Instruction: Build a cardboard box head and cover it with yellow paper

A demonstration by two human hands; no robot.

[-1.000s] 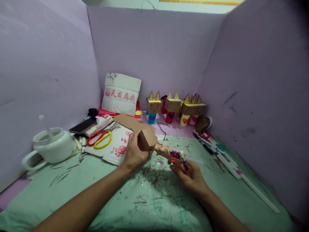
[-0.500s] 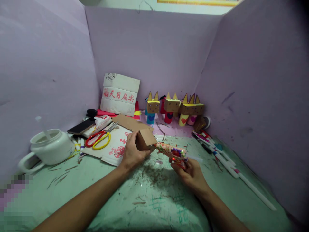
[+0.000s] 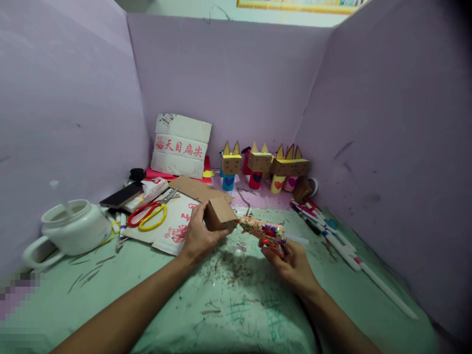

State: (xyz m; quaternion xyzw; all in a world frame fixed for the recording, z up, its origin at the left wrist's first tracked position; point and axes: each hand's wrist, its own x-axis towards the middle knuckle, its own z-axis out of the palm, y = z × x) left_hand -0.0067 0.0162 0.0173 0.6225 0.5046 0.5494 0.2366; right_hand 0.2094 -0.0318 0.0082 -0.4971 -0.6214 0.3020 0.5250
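Observation:
My left hand (image 3: 198, 235) grips a small brown cardboard box (image 3: 220, 215) just above the green mat (image 3: 236, 300). A glue gun wrapped in flowery tape (image 3: 264, 230) is in my right hand (image 3: 290, 259), with a red light glowing on its body. The gun's nozzle touches the right side of the box. Both forearms reach in from the bottom edge.
Cardboard figures with pointed ears (image 3: 258, 164) stand along the back wall. Red and yellow scissors (image 3: 149, 215), a phone (image 3: 121, 194) and a white printed carton (image 3: 181, 146) lie at the left. A white pot (image 3: 72, 228) sits far left. Several pens (image 3: 332, 236) lie at the right. Purple partitions enclose the desk.
The box has been turned slightly in my left hand while the glue gun stays against it. The view has tilted down and left a little.

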